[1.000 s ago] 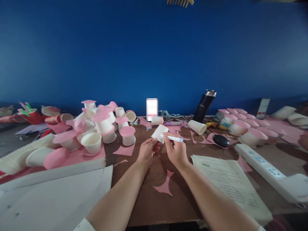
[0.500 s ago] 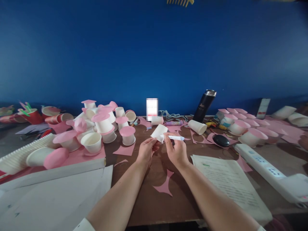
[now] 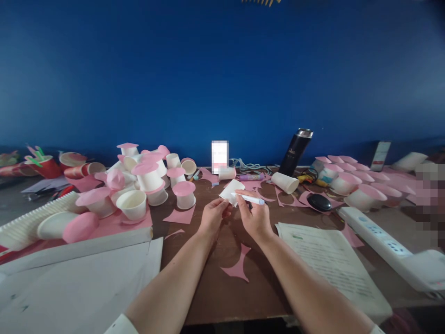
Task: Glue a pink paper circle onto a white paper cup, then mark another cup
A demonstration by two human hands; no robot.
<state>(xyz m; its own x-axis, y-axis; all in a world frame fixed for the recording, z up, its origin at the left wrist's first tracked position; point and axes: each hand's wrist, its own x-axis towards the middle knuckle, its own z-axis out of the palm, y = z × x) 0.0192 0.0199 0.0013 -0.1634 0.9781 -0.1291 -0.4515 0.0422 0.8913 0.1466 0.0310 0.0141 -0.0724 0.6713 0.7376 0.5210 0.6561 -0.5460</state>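
My left hand [image 3: 212, 217] pinches the near edge of a small white paper cup [image 3: 232, 189], tilted above the middle of the table. In my right hand [image 3: 255, 215] is a slim white pen [image 3: 253, 199], gripped with the fingers closed and its barrel pointing right. The pen's working end is at the cup's right side; my fingers hide the exact contact. Beyond the hands, another white paper cup [image 3: 227, 174] lies on its side, and a further cup [image 3: 285, 183] lies tipped to the right.
White cups with pink paper discs [image 3: 184, 189] crowd the left, and more discs [image 3: 369, 192] stand at right. Pink paper scraps [image 3: 238, 264] dot the brown table. A black flask [image 3: 295, 152], a black mouse [image 3: 319, 202], a power strip [image 3: 373, 234] and printed sheets [image 3: 323, 260] lie right.
The cup has tilted slightly in my left hand. My right hand has shifted the pen a little down and left along it.
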